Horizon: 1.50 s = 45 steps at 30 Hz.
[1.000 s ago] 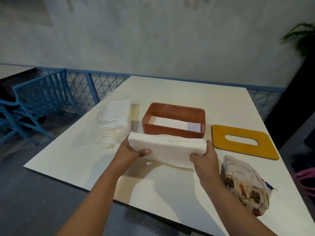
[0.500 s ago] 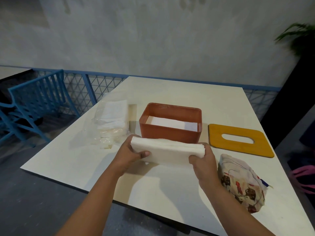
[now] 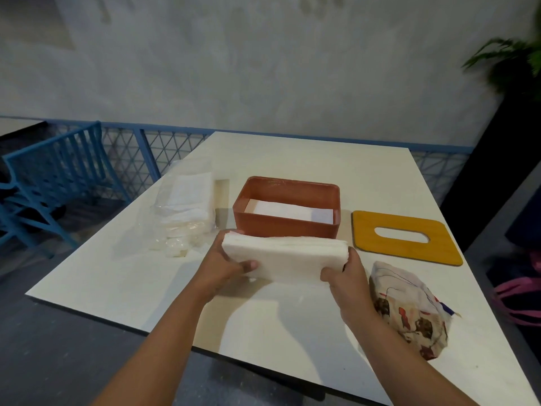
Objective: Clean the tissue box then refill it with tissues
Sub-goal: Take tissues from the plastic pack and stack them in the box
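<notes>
A thick stack of white tissues [image 3: 288, 257] is held level above the table, just in front of the open terracotta tissue box [image 3: 285, 227]. My left hand [image 3: 222, 266] grips the stack's left end and my right hand [image 3: 347, 275] grips its right end. Some white tissues lie flat on the box's floor. The box's yellow lid [image 3: 407, 237] with an oval slot lies flat to the right of the box.
A clear plastic pack of tissues [image 3: 187, 212] sits left of the box. A crumpled patterned cloth [image 3: 409, 309] lies by my right forearm. The white table [image 3: 292, 159] stands against a blue railing; a blue chair [image 3: 49, 183] is at left.
Both hands have kept their grip and tilted the tissue stack flatter, bringing it a little closer to the box's front wall.
</notes>
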### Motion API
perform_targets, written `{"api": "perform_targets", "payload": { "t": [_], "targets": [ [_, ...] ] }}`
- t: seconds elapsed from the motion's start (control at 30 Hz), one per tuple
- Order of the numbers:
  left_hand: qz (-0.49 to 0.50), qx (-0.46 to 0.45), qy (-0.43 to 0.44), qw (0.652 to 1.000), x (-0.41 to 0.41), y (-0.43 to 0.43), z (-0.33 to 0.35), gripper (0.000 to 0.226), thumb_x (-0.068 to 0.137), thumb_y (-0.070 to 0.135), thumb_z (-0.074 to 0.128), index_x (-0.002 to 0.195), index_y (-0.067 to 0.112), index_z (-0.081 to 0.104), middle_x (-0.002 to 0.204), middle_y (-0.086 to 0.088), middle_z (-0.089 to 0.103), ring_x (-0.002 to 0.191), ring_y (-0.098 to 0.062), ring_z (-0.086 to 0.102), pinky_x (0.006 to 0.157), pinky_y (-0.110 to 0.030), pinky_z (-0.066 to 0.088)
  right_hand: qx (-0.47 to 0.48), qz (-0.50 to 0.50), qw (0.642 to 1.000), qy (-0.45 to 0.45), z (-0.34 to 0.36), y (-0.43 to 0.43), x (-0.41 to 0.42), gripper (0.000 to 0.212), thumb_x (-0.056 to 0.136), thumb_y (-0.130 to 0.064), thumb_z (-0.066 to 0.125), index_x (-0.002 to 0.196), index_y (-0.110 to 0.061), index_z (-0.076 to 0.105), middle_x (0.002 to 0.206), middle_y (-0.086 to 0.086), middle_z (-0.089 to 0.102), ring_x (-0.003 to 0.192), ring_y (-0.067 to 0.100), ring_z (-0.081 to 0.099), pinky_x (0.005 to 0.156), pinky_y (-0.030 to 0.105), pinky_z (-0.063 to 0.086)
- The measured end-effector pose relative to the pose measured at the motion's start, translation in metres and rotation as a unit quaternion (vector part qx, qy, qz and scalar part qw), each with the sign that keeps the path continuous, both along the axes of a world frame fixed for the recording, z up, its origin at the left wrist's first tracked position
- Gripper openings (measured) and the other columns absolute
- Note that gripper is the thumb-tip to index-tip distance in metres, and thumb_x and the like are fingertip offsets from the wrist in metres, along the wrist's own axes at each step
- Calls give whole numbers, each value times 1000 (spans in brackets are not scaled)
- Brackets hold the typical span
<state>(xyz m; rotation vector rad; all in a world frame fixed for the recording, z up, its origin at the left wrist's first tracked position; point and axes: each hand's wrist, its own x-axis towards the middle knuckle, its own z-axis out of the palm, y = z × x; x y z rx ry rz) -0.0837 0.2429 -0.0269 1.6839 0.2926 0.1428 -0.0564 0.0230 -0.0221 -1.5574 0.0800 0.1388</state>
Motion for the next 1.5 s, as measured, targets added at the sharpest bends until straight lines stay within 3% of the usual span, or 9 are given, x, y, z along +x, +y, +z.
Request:
{"api": "perform_targets", "payload": {
  "t": [0.13,0.3,0.5,0.6,0.73,1.0,1.17,1.33,1.5],
  "targets": [
    [26,7,11,1000,0,1,-4,60,68,-1,78,121,16,53,113,-4,65,106,-23,58,91,-38,50,1,-4,1000,-5,0,1,1,57,75,16,58,114,-24,48,109,2,59,105,22,55,74,27,52],
    [6,5,-11,1000,7,4,10,51,71,1,77,112,22,54,103,9,65,98,-10,60,75,-19,48,4,-14,1000,-28,10,3,6,50,78,14,59,105,-27,51,99,-3,61,100,19,57,72,24,49],
    [-40,47,43,997,7,14,6,47,72,0,76,106,24,54,103,4,67,102,-18,61,85,-30,52,-22,-8,1000,-13,-2,9,1,48,82,11,57,111,-26,48,106,-1,60,108,22,56,85,29,48],
    [-58,58,36,996,5,16,20,38,78,7,73,100,30,52,97,10,64,94,-14,60,72,-15,50,-32,-29,998,-43,7,10,-6,47,83,9,57,104,-32,51,102,-5,61,100,16,58,76,20,47],
    [-52,40,-4,998,10,15,65,40,85,9,64,112,31,45,99,14,59,92,-4,56,71,-19,47,-37,-76,990,-115,44,14,-6,43,80,10,55,89,-31,51,88,-11,60,73,-6,59,56,7,47],
    [10,86,-92,992,73,9,144,53,84,9,64,126,23,34,108,7,51,89,-8,54,69,-21,46,-109,-145,968,-175,129,17,54,38,81,-2,63,112,-16,48,87,-6,56,73,5,55,50,11,42],
    [58,257,-71,962,103,6,144,65,82,17,70,131,24,28,112,2,49,94,-16,50,81,-28,48,-193,-144,959,-147,142,25,83,59,81,-6,69,127,-17,34,98,5,54,81,17,57,48,14,37],
    [0,425,-4,905,115,1,122,55,85,11,64,127,17,28,95,-7,57,72,-18,53,63,-30,47,-291,-99,945,-111,120,35,92,50,81,0,64,119,-9,34,76,-3,45,62,9,49,44,19,34],
    [-32,525,28,850,121,-7,100,64,83,8,64,135,14,25,87,-7,57,66,-16,54,59,-27,45,-404,-61,911,-62,99,43,96,41,82,1,59,116,-7,36,98,12,56,79,25,53,59,27,44]
  ]
}}
